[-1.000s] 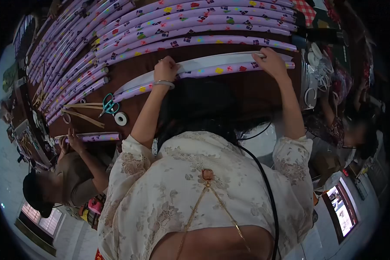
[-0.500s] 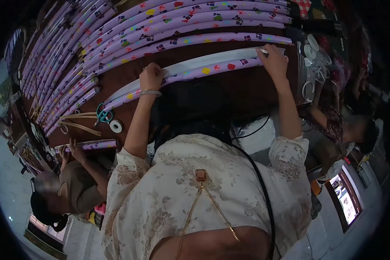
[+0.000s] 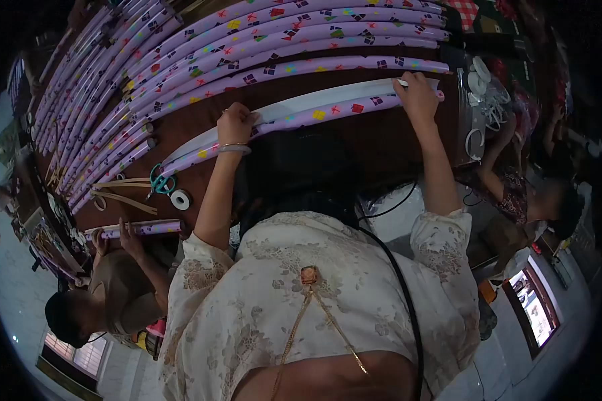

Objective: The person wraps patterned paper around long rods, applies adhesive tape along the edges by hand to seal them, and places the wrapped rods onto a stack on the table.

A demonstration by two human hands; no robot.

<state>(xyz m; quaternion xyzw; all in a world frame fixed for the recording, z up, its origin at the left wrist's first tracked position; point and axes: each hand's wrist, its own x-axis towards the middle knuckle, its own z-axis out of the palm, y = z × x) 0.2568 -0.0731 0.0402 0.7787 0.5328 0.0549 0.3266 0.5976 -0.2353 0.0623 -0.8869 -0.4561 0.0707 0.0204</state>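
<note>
Pinching the white flap point(image 3: 328, 96), both hands point(image 3: 236, 125) point(image 3: 419, 99) hold a purple roll point(image 3: 338, 111) crosswise (left end slanting nearer).

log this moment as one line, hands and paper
left hand: closed on paper; right hand: closed on same paper, near its end; paper: partly rolled, white side showing; table: scissors, white roll

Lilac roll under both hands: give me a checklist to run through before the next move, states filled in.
1. Left hand on the lilac roll: ok.
2. Right hand near its right end: ok.
3. White strip covered: not ok, it shows along the roll.
4. Teal scissors clear of the roll: cannot tell, they lie close to its left end.
5. White tape roll apart from the lilac roll: ok.
6. Nearest roll behind separate: ok, dark table shows between.
</note>
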